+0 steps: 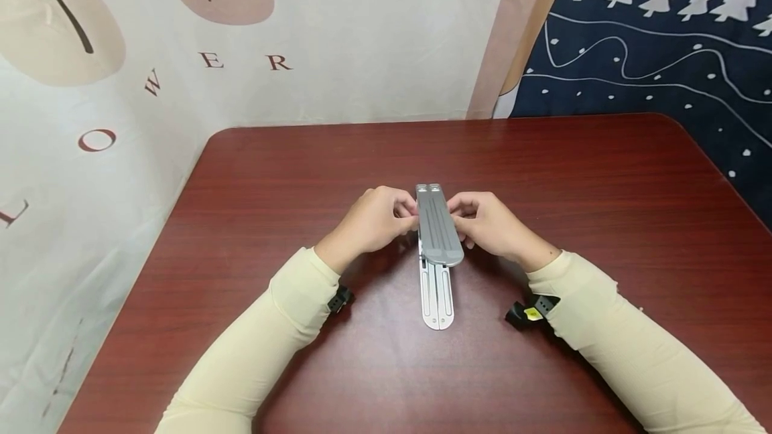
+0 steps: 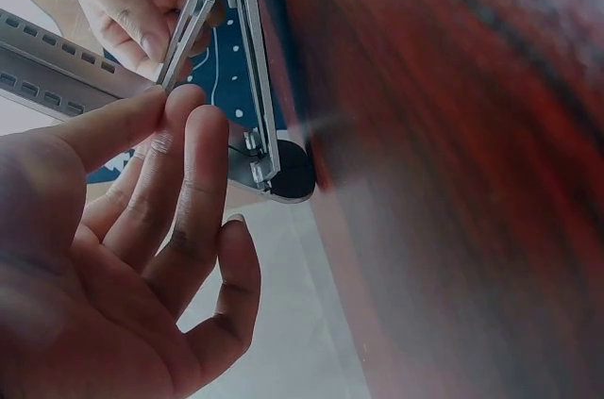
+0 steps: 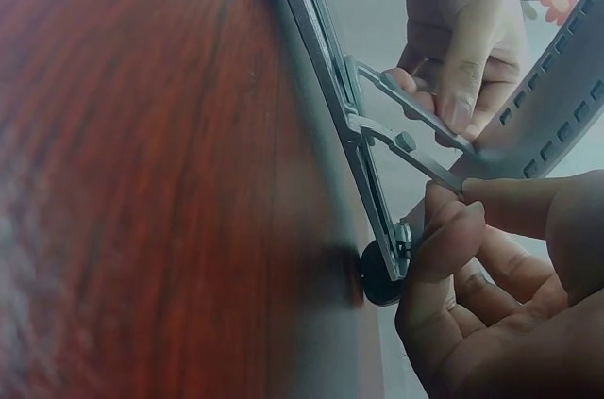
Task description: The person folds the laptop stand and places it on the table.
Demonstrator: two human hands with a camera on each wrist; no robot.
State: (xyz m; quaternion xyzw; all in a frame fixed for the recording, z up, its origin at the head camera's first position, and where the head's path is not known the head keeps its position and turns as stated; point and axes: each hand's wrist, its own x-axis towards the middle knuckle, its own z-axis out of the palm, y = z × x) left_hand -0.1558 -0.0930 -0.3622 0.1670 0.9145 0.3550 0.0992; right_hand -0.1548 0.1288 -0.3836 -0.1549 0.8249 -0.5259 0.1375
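A folded-narrow silver laptop stand [image 1: 439,230] lies lengthwise on the table, its grey top plate tilted up over two slim base bars [image 1: 445,290]. On its left side my left hand [image 1: 378,220] pinches a thin support strut between thumb and forefinger. My right hand [image 1: 493,225] does the same on the right with the strut [image 3: 429,165] that shows in the right wrist view. Both struts link the base to the slotted underside [image 2: 61,67] of the plate. A round dark foot [image 3: 380,276] sits at the hinge end. In the head view the plate's edges cover the fingertips.
The reddish-brown wooden table [image 1: 289,166] extends around the stand. Behind it hang a pale printed curtain [image 1: 374,39] with letters and a navy cloth [image 1: 639,59] with white trees. Black straps with wrist cameras [image 1: 523,315] stick out below the sleeves.
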